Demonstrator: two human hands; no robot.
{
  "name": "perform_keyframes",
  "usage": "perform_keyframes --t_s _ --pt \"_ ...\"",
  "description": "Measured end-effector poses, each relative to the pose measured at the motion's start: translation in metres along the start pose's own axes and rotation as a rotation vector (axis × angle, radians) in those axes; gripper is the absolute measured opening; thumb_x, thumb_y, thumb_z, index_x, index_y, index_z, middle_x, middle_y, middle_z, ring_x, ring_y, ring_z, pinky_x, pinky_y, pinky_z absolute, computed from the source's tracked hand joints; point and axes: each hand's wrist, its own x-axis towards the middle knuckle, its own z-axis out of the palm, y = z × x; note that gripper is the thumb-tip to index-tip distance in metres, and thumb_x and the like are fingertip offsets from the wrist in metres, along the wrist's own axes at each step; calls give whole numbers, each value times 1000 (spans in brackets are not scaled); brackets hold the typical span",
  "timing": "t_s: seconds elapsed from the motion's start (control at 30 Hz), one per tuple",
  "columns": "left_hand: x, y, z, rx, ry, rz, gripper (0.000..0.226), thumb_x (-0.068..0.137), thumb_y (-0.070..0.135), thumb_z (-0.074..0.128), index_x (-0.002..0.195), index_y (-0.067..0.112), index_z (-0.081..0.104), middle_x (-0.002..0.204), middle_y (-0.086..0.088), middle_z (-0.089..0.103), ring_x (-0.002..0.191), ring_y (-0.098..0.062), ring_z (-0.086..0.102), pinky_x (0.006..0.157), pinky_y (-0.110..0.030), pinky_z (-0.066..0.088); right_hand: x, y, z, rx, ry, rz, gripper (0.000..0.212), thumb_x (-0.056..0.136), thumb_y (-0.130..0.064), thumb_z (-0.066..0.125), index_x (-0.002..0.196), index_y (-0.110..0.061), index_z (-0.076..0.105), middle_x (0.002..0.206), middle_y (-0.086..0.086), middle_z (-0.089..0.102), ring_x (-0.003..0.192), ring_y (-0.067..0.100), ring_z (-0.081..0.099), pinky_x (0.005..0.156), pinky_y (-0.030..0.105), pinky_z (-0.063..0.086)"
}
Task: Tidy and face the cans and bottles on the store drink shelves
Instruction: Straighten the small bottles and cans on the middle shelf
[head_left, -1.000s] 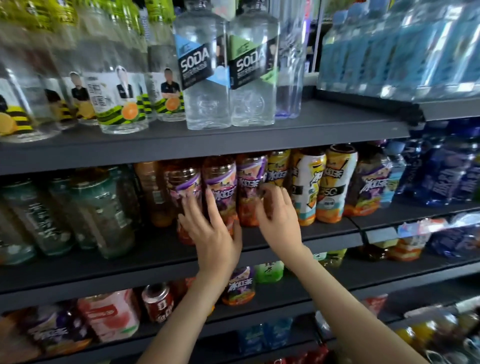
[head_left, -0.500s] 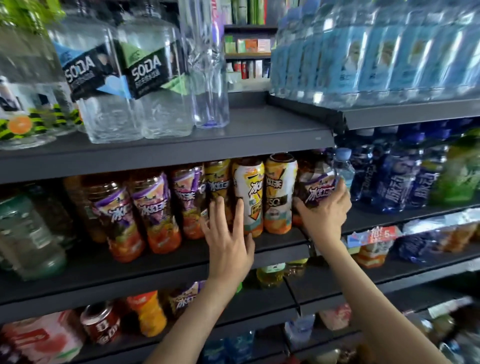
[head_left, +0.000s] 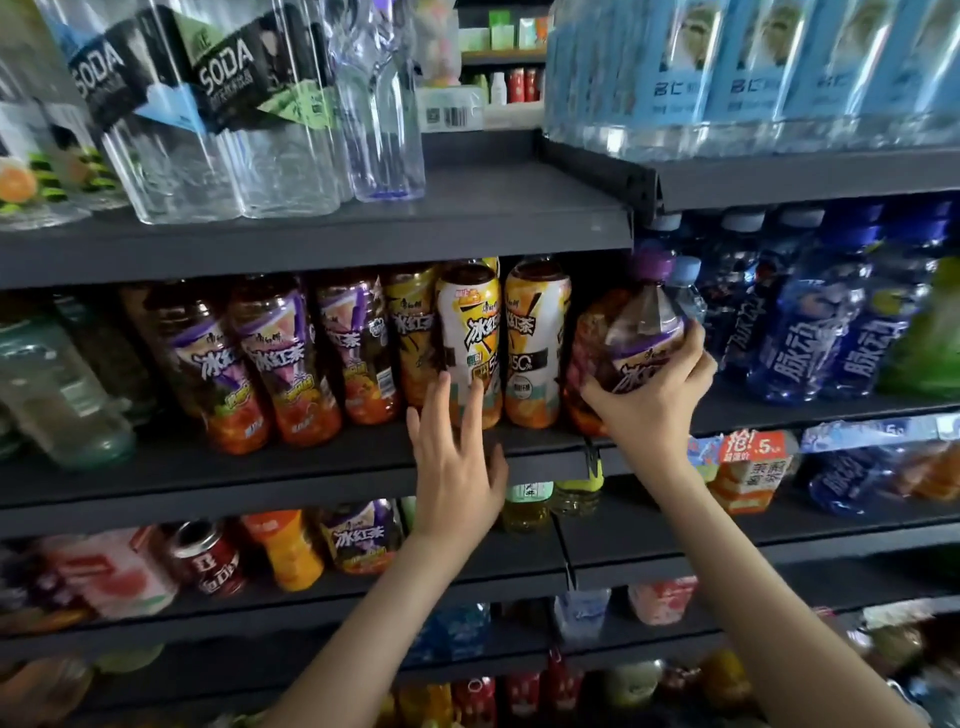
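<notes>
Reaching into the tea shelf (head_left: 260, 475).
I see right hand (head_left: 655, 397) gripping a tilted purple-cap bottle (head_left: 641, 332); left hand (head_left: 454, 467) splayed, tips touching a yellow bottle (head_left: 470, 322).

Left hand (head_left: 455, 467) splayed, right hand (head_left: 655, 401) clasping

Dark grey shelving, tiered.
- Top-left shelf (head_left: 493, 218): clear soda bottles (head_left: 223, 130), upright.
- Top-right shelf (head_left: 805, 176): pale-blue-label water bottles (head_left: 753, 78).
- Middle shelf (head_left: 311, 478): purple-label tea bottles (head_left: 283, 364), then yellow-label bottles (head_left: 532, 348). Purple-capped bottle (head_left: 644, 322) tilted at row end, base hidden, possibly off shelf. Blue bottles (head_left: 795, 348) beyond.
- Lower shelf (head_left: 675, 525): red can (head_left: 208, 564), orange bottle (head_left: 285, 551).
</notes>
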Motion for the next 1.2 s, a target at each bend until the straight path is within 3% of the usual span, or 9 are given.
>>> perform_keyframes --t_s 0.13,0.3,0.4,0.5,0.57,0.67,0.8,0.93,1.2 --pt "-17 9 -7 -125 -14 135 62 89 26 58 142 6 32 148 -16 21 138 -34 24 112 -54 27 -26 -4 -34 -6 -55 -15 116 61 -28 85 148 -8 11 138 17 24 129 29 26 107 35 27" --pt "-46 26 -31 -427 -205 155 74 86 46 59 146 21 23 151 0 16 141 -17 14 113 -12 3 -81 -25 -61 -10 -104 16 115 62 -30 86 148 -10 12 137 13 26 128 22 27 105 29 26" --pt "-67 23 -57 -609 -400 53 89 81 45 71 146 32 11 150 12 13 138 3 6 106 -1 2 -122 -45 -64 7 -181 59 114 62 -28 86 148 -13 13 139 9 24 128 13 24 104 27 27" --pt "-87 11 -85 -846 -463 -66 87 74 36 80 143 32 27 144 14 39 133 1 34 108 -20 33 -170 -66 -56 -3 -279 82 113 62 -24 86 148 -12 13 132 0 24 112 -9 18 96 12 22" --pt "-105 -3 -105 -901 -437 -140 78 69 29 81 134 38 37 129 20 51 121 5 47 99 -22 42 -202 -78 -47 14 -352 119 113 62 -22 85 148 -14 13 128 -2 24 113 -4 22 96 15 25" --pt "-138 -32 -126 -773 -412 -192 68 65 23 80 121 40 45 119 27 51 114 13 47 92 -14 41 -249 -90 -31 18 -452 164 115 61 -23 86 148 -19 12 128 -4 23 119 6 28 98 20 26" --pt "-188 -75 -141 -627 -497 -345 73 61 42 77 127 32 47 124 11 55 116 -5 53 92 -33 49 -299 -101 -7 3 -582 217 117 61 -28 87 149 -17 9 135 6 24 129 20 28 100 24 26" --pt "-229 -103 -169 -545 -485 -570 71 57 43 76 120 28 47 115 10 58 106 -9 57 85 -35 51 -330 -119 19 28 -707 365 115 58 -39 88 145 -10 17 140 8 27 136 21 22 107 30 25" --pt "-289 -131 -208 -473 -485 -745 74 50 52 72 115 27 46 110 8 56 100 -8 58 82 -32 51 -387 -126 54 48 -879 456 91 54 -32 91 122 -6 36 115 4 40 118 21 43 97 39 44"
